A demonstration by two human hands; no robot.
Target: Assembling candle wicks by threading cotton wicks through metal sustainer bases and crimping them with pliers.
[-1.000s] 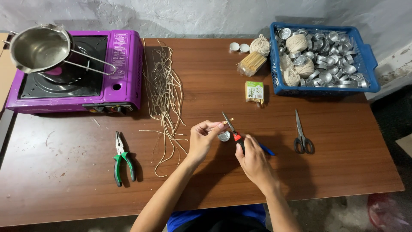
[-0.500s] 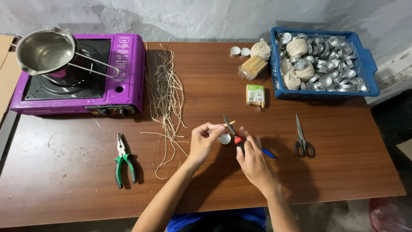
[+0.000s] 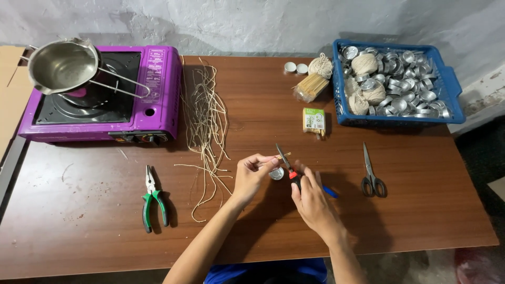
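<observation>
My left hand pinches a short tan stick or wick piece over the middle of the brown table. My right hand grips red-and-blue handled cutters, whose dark jaws point up at the stick's end. A small round metal cup lies on the table between the two hands.
Green-handled pliers lie at left, cut tan strings in the middle, black scissors at right. A purple stove with a steel pot stands back left. Back right: a blue basket of metal cups and twine balls, a small green box, and a stick bundle.
Both hands have stayed nearly in place; the cutters' jaws remain at the stick's end. The view has shifted only slightly.
</observation>
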